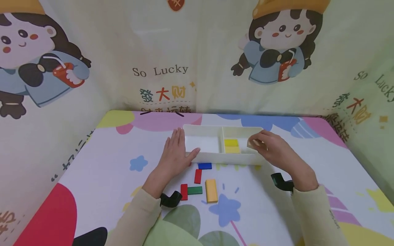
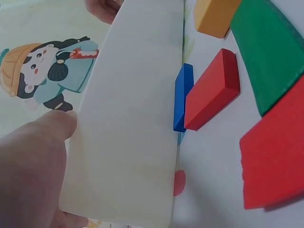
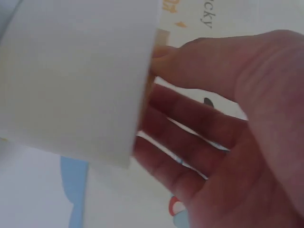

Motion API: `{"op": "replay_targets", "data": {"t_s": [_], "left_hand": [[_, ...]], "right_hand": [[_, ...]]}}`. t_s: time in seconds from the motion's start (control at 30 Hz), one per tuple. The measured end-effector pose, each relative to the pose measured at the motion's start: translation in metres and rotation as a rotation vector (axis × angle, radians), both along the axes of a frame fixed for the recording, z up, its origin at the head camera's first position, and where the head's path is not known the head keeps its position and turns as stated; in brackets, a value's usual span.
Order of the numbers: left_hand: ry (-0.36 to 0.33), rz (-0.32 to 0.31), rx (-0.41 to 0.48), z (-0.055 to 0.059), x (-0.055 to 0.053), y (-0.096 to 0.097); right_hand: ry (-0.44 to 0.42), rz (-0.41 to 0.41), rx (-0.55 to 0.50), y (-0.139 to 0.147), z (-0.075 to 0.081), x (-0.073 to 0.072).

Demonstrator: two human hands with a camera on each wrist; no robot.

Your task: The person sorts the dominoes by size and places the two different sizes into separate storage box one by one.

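A white two-compartment box (image 1: 203,158) stands on the table. My left hand (image 1: 173,155) rests against its left end with straight fingers, the thumb at the front rim. My right hand (image 1: 272,148) is over the right end and pinches a pale wood-coloured block (image 3: 163,37) between thumb and fingers. The box wall hides most of that block in the right wrist view. A yellow block (image 1: 231,142) and a pale wood-coloured block (image 1: 232,149) lie side by side in the right compartment, against the divider. Only the bare floor shows in the left compartment.
Before the box lie a blue block (image 1: 205,166), a red block (image 1: 198,176), another red block (image 1: 184,192), a green block (image 1: 195,190) and a thicker orange-yellow block (image 1: 211,191). A printed cloth covers the table (image 1: 123,136); a printed curtain (image 1: 212,68) hangs behind.
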State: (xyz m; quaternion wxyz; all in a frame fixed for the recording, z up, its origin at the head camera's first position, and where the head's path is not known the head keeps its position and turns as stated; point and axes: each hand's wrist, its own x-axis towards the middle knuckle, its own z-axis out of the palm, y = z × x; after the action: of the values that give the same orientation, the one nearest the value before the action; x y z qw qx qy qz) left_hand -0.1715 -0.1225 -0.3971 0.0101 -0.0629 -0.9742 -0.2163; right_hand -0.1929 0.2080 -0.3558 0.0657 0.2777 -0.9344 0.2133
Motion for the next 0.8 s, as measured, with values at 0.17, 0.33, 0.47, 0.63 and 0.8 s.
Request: {"op": "replay_targets", "data": {"t_s": [0.17, 0.33, 0.47, 0.63, 0.8], "left_hand": [[-0.013, -0.012, 0.005, -0.004, 0.001, 0.001], [0.019, -0.009, 0.009, -0.003, -0.001, -0.001], [0.006, -0.009, 0.011, -0.003, 0.0, -0.003], [0.004, -0.011, 0.01, -0.003, -0.001, -0.002], [0.0, -0.004, 0.008, -0.002, -0.001, -0.002]], "right_hand": [[-0.113, -0.01, 0.069, -0.004, 0.002, -0.004], [-0.166, 0.024, 0.101, -0.011, 0.004, -0.013], [-0.275, 0.02, 0.137, -0.017, 0.006, -0.018], [-0.431, 0.061, 0.192, -0.021, 0.009, -0.021], [-0.465, 0.097, 0.207, -0.022, 0.009, -0.019]]}}
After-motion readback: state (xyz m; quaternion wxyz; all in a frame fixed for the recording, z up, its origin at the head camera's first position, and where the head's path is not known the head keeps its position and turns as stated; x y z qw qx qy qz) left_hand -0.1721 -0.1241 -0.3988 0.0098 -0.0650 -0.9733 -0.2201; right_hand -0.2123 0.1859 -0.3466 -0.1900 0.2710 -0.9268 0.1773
